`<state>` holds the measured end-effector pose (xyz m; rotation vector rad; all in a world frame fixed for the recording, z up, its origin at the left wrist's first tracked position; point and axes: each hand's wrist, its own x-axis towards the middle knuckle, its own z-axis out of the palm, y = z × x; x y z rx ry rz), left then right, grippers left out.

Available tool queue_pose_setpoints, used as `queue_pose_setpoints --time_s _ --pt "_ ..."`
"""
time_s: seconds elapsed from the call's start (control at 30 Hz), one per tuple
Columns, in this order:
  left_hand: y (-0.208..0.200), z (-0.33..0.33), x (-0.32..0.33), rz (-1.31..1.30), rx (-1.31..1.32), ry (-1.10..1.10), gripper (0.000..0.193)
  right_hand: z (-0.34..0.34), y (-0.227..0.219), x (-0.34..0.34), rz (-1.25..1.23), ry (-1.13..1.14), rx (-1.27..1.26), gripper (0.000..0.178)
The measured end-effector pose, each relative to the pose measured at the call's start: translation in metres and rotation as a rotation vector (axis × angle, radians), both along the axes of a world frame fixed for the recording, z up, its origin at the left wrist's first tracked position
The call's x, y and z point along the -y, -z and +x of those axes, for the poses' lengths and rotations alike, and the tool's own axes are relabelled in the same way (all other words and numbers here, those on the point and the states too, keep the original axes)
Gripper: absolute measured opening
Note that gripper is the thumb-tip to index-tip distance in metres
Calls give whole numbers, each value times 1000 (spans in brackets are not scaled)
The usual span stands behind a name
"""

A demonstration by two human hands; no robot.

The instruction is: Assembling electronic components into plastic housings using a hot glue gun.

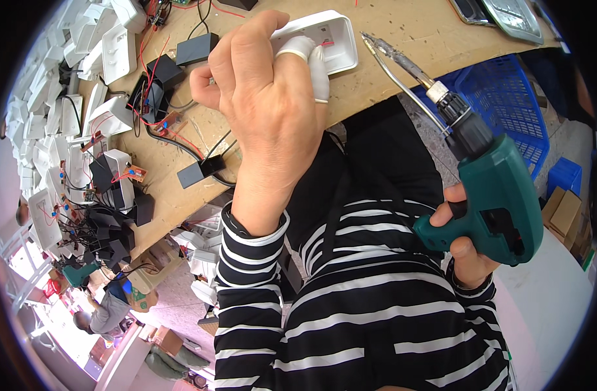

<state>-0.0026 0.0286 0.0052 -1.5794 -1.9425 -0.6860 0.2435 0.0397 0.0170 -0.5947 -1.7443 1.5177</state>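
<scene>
My left hand [272,104] is over a white plastic casing [343,40] near the table's edge. White covers sit on two of its fingers, which are pressed close together inside the casing; a bit of red shows beside their tips. What they pinch is hidden. The other fingers stick out, bent, over the casing's left side. In my right hand [464,244] is a green soldering gun [504,189], gripped by its handle with a finger by the trigger. Its long metal tip and thin side tube point up-left toward the casing, apart from it.
White casings [119,52] are heaped at the left. Black boxes [197,47], cables and small circuit boards [135,173] lie tangled on the wooden table [402,29]. A blue crate [507,111] and cardboard box [562,215] stand at right. Another person [109,313] is at lower left.
</scene>
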Motion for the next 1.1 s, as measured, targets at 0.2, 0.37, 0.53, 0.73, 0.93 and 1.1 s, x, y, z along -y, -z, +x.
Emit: queue_pose_setpoints --time_s 0.2,0.37,0.53,0.73,0.93,1.1 --pt "4 -3 -5 63 -29 -19 9 -2 -2 4 -54 -47 131 59" --pt "11 -8 -7 154 12 11 8 -4 1 2 -66 -76 154 57" --pt "11 -4 -12 132 -18 -5 10 -7 4 1 -56 -84 146 55" --pt "11 -4 -12 131 -6 1 12 -9 8 -1 13 -114 127 55" --pt "19 -6 -16 177 52 -16 12 -12 11 -3 13 -98 130 53" --pt "18 -6 -15 177 49 -19 12 -17 3 3 -223 -61 80 40"
